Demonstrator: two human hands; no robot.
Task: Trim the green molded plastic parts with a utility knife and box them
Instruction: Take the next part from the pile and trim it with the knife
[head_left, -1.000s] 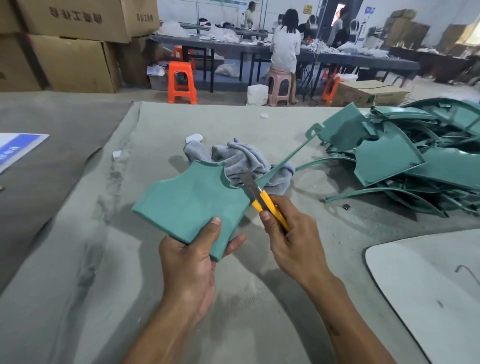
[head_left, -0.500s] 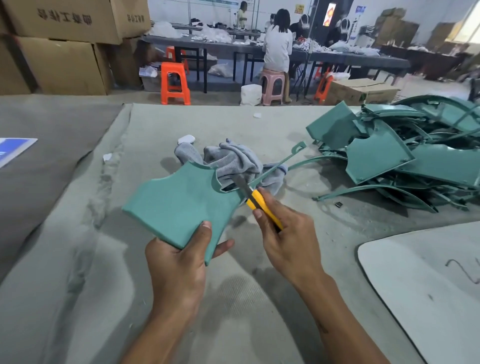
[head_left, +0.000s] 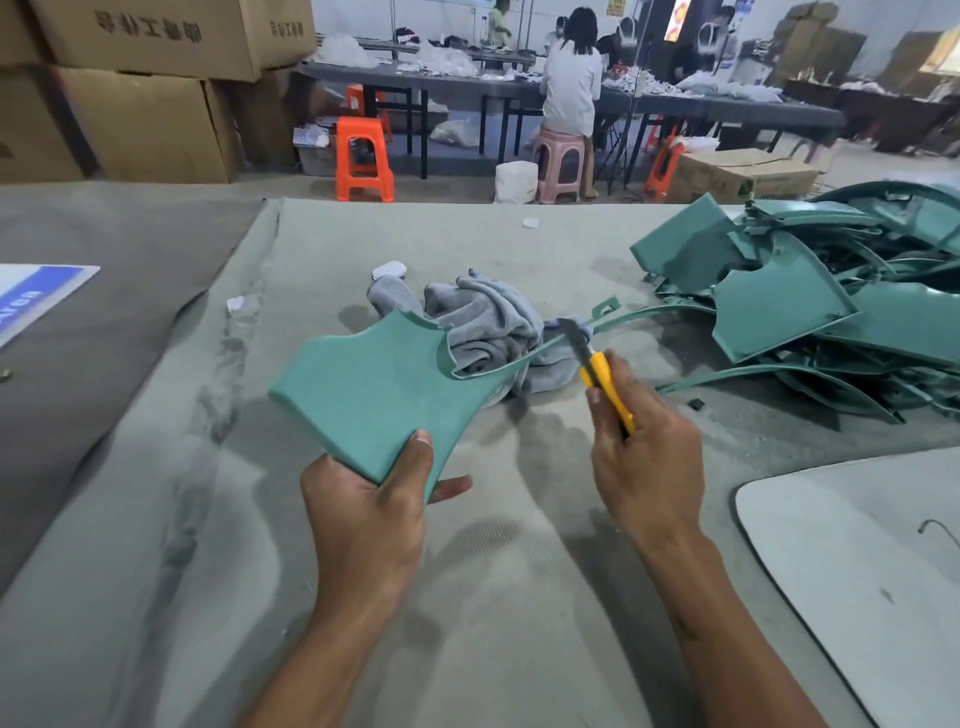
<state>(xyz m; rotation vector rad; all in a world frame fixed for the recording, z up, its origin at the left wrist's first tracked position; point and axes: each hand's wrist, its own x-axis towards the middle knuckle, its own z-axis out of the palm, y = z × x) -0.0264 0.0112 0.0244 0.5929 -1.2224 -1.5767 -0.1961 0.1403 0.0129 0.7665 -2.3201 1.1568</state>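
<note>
Grey felt bench (head_left: 156, 519): left hand (head_left: 363, 514) pinches green part (head_left: 374, 389) by its near corner, right hand (head_left: 644, 462) grips utility knife (head_left: 597, 374), blade on the part's thin strip.

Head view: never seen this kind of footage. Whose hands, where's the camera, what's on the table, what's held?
There is no machine here. A person wears a wide-angle camera on the head, looking forward and down, so the two bare hands are that person's own. The left hand grips a green molded plastic part by its near corner, held above the table. The right hand grips a yellow utility knife, its blade against the thin green strip running off the part. On the grey felt-covered table lie a crumpled grey cloth and, to the right, a pile of green parts. Cardboard boxes stand behind.
</note>
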